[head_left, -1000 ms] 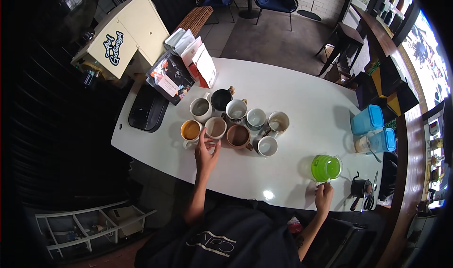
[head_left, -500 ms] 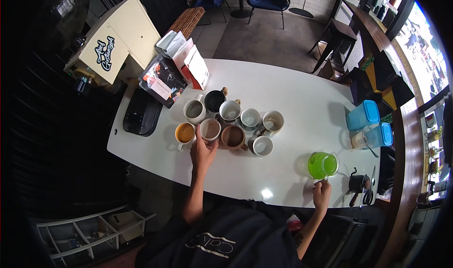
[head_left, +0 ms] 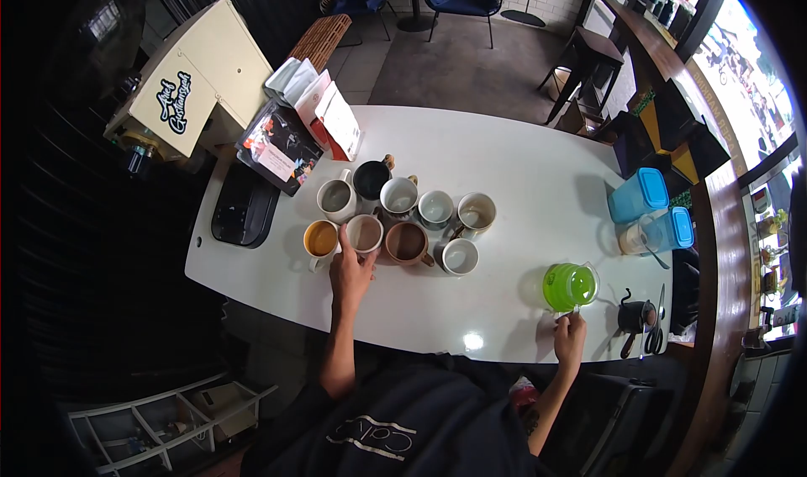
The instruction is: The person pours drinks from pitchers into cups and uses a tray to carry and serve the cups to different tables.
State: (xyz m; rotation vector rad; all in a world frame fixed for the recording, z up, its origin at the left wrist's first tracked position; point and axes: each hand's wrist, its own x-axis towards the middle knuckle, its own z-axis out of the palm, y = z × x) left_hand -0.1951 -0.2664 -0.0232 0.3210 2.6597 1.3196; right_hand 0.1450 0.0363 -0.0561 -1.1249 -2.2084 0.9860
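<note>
The left hand point(head_left: 351, 277) is at the left part of the white table point(head_left: 513, 153), its fingers spread around the near side of a cream mug point(head_left: 364, 234); one finger lies along the mug's left side, and how firmly they grip I cannot tell. The right hand point(head_left: 570, 336), farther right and at the near edge, is closed on the handle of a glass carafe point(head_left: 570, 287) of bright green liquid. Whether the carafe's base touches the table I cannot tell.

The cream mug stands in the near row, between an orange-lined mug point(head_left: 321, 239) on its left and a brown mug point(head_left: 407, 242) on its right, with a small white cup point(head_left: 461, 258) beyond that. Behind them stand a grey-lined mug point(head_left: 337, 197), a black mug point(head_left: 371, 180) and three pale cups.

Right of the carafe are a small black pot point(head_left: 636, 316) and scissors point(head_left: 655, 341); farther off are two blue-lidded containers point(head_left: 638, 196). Packaged bags point(head_left: 329, 117) stand at the far left, beside a cream-coloured machine point(head_left: 197, 73).
</note>
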